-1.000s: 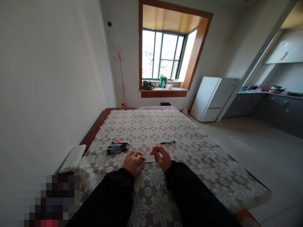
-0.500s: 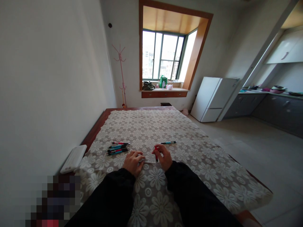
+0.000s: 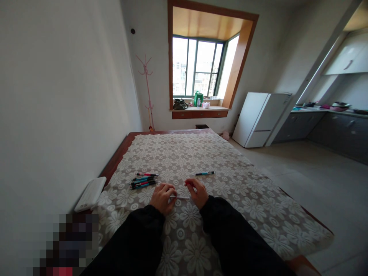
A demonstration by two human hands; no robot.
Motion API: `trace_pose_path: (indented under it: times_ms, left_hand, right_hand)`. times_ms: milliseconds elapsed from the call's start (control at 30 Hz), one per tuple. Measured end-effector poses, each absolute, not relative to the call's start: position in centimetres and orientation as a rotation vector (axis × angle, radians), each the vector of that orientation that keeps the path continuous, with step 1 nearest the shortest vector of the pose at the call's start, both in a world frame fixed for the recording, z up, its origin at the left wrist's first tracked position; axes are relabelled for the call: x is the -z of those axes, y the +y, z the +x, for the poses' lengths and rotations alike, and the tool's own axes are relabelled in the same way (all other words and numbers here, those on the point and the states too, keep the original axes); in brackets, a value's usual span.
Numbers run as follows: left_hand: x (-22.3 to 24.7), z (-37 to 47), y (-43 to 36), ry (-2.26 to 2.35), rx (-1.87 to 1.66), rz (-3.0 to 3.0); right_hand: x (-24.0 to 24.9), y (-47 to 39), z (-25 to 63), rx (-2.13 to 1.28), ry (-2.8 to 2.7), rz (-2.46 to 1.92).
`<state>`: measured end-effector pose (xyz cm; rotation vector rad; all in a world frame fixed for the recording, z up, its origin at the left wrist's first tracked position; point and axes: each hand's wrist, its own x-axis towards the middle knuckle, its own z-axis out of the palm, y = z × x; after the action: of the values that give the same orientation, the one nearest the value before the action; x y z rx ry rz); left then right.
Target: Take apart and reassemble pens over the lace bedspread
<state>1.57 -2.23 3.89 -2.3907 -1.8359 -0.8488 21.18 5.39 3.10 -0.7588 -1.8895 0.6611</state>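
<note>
Far left, a flat white rounded-rectangle box sits on the dark wooden edge of the table, hard against the plain white wall. The table wears a lacy cloth with a repeating raised flower pattern, kind of crochet-looking. Next over, a little heap of slim pens lies on the cloth, barrels in black, red and teal, all pointing roughly the same way, touching each other.

Then the left hand, black sleeve, curled up with its fingers pinched onto one end of a thin pale rod, looks like a pen refill. It lies low over the cloth between the two hands. The right hand is closed too, gripping a small red piece at its fingertips; whether it also holds the rod's other end, can't tell.

Just beyond the right hand, one lone teal-and-black pen lies by itself.
</note>
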Motion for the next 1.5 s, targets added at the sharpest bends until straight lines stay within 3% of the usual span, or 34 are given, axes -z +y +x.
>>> trace_pose_path:
  times_ms: [400,800,1267,1500]
  left_hand:
    - [-2.9,2.5,-1.8,-1.622,0.752,-2.482]
    - [-3.2,1.4,-2.0,-1.782,0.879,-2.200]
    - [-1.6,0.5,-1.8,-1.642,1.161,-2.160]
    - [-3.1,1.7,-2.4,-1.547,1.055,-2.261]
  right_hand:
    - [-2.3,6.1,21.0,-0.642,-2.031,-0.708]
    - [-1.3,6.2,20.9,-0.599,-2.022,-0.810]
    - [-2.0,5.1,20.7,-0.428,-2.126,-0.830]
    - [-2.0,5.0,20.8,-0.430,-2.276,-0.656]
